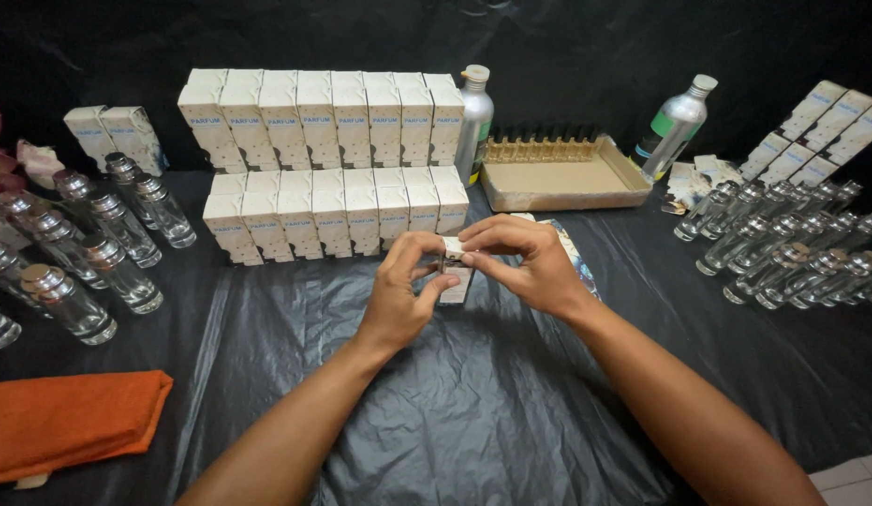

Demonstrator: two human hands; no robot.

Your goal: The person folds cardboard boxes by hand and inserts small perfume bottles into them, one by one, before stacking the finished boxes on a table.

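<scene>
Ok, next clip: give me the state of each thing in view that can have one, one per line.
Small box: held upright in both hands, top flaps being handled.
Left hand: grip closed on the small box.
Right hand: fingertips pinching the box top.
White boxes: closed, standing in two rows.
Glass bottles: capped, apparently empty.
Metal bottles: capped, upright or leaning.
Cardboard tray: open.
Orange cloth: folded.

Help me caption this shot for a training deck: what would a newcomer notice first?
First, the two hands meeting at the centre: the left hand and right hand both grip one small box above the black plastic sheet. Behind them stand two neat rows of white cartons. Clear glass bottles with silver caps crowd the left edge, more lie at right, and a folded orange cloth sits bottom left.
</scene>
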